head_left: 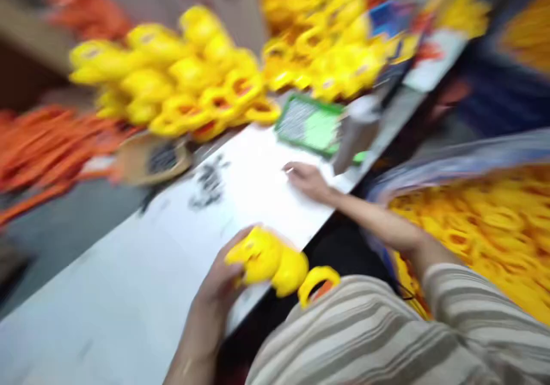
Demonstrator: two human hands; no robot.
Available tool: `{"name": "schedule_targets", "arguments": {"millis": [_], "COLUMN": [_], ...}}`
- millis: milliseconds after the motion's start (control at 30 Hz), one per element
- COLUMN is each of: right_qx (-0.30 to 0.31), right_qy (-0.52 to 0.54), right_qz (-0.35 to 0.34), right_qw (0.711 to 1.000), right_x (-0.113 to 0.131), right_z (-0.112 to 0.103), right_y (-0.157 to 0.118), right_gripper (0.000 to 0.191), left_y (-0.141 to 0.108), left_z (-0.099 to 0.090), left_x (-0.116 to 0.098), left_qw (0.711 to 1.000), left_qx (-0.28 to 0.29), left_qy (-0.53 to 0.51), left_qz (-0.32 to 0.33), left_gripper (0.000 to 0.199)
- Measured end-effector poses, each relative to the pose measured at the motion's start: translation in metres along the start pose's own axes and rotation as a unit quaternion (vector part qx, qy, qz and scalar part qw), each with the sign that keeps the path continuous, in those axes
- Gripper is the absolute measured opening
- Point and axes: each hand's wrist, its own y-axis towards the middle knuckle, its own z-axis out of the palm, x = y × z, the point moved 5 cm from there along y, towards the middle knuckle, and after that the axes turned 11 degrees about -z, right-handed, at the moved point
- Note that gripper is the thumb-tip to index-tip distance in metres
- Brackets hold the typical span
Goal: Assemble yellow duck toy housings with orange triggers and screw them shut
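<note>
My left hand is closed around a yellow plastic toy with rounded, duck-like lobes. At the toy's near end, close to my striped shirt, is a yellow ring-shaped part with orange inside. My right hand is over the white tabletop, its fingers pinched together. A small pale speck shows at the fingertips, too blurred to name. Just beyond that hand lies a green-rimmed tray with small grey pieces in it. A scatter of small dark pieces lies on the table between my hands.
Yellow toys are heaped along the far side, with another yellow pile to their right. Orange strips lie at left beside a tan container of dark bits. A pale cylinder stands by the tray. A big bag of yellow parts is at right.
</note>
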Motion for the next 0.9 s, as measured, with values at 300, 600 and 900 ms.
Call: {"name": "schedule_targets", "arguments": {"millis": [300, 600, 900], "right_qx": [0.087, 0.144, 0.299], "right_qy": [-0.119, -0.277, -0.423], "right_qz": [-0.264, -0.322, -0.253], "right_qw": [0.953, 0.894, 0.817], "right_x": [0.022, 0.031, 0.08], "right_z": [0.081, 0.099, 0.097], "right_y": [-0.046, -0.055, -0.048], "right_gripper": [0.021, 0.024, 0.027], "left_y": [-0.018, -0.019, -0.026], "left_z": [-0.056, -0.049, -0.042], "left_x": [0.065, 0.064, 0.049], "left_qw": [0.983, 0.982, 0.991], "left_qx": [-0.016, -0.01, -0.051], "left_qy": [-0.174, -0.177, -0.113], "left_qz": [0.057, 0.068, 0.048], "left_gripper": [0.09, 0.09, 0.085]}}
